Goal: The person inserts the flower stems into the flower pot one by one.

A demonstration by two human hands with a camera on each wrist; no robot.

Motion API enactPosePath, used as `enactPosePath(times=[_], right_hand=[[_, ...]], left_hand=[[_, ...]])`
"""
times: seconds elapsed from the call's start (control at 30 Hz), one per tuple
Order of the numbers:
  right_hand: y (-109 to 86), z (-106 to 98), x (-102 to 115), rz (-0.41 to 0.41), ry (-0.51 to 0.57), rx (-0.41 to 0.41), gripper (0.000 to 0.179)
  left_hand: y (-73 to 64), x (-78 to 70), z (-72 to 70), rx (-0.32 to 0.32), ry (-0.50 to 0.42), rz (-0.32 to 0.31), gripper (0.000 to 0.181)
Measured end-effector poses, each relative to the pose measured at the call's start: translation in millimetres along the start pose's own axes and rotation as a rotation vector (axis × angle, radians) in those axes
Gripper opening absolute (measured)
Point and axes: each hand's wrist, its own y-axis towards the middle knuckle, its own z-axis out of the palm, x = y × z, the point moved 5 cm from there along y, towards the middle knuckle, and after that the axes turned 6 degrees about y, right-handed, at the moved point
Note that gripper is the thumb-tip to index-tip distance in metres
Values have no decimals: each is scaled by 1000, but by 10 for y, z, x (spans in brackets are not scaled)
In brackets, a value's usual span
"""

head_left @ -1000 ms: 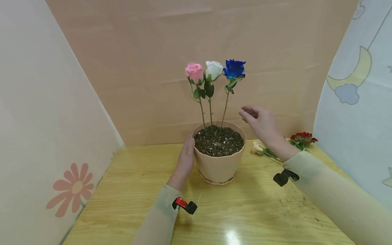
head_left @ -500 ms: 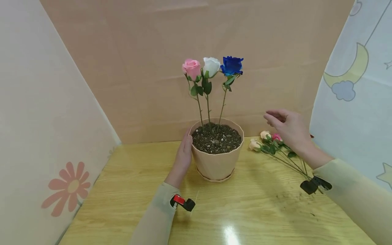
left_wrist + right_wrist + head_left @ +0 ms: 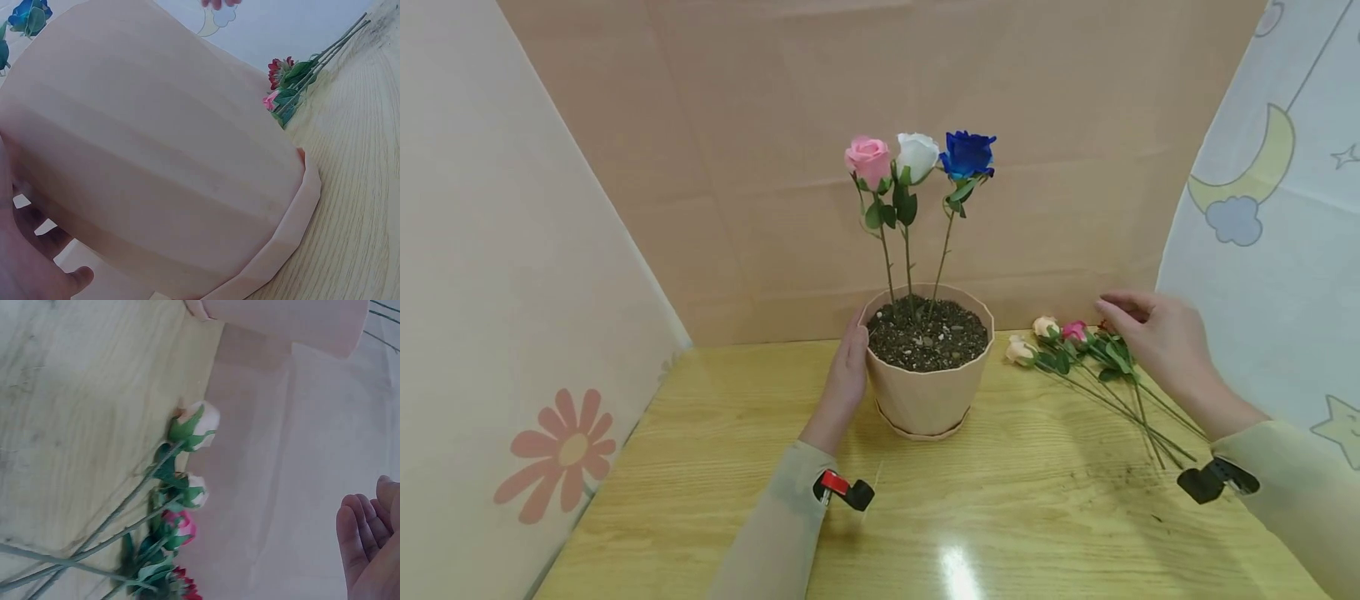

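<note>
A beige flowerpot (image 3: 925, 400) filled with dark soil (image 3: 943, 350) stands on its saucer. Three stems rise from the soil: a pink rose (image 3: 868, 161), a white rose (image 3: 917, 155) and a blue rose (image 3: 967, 157). My left hand (image 3: 846, 371) rests against the pot's left side, its fingers extended along the wall. In the air above the loose flowers at the right, my right hand (image 3: 1172, 342) holds nothing, its fingers loosely bent. Below it lie two cream roses, one in front (image 3: 1020, 350), a bright pink rose (image 3: 1075, 331) and a red flower (image 3: 187, 586), partly hidden in the head view.
The flowers' long stems (image 3: 1150, 429) stretch toward the front right of the wooden table (image 3: 737, 467). Dark crumbs of soil are scattered near them. A tan backdrop (image 3: 775, 167) closes off the back, with white printed panels at both sides.
My right hand has moved right and slightly down, away from the potted roses to above the loose flowers, uncovering several of them. The left hand stays against the pot.
</note>
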Motion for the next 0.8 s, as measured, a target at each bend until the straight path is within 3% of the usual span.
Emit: enactPosePath(times=[0.27,0.43,0.8], right_hand=[[-93,-34,-301,53,-44,54,48],[-147,-57,-497,82,-85,84,48],[-262,-122,-833,122,-132,138,54]], left_hand=[[30,33,2,17,-11,8,55],[8,-28,-8,24,-11,-9,55],[24,18,12,13,-22,24,56]])
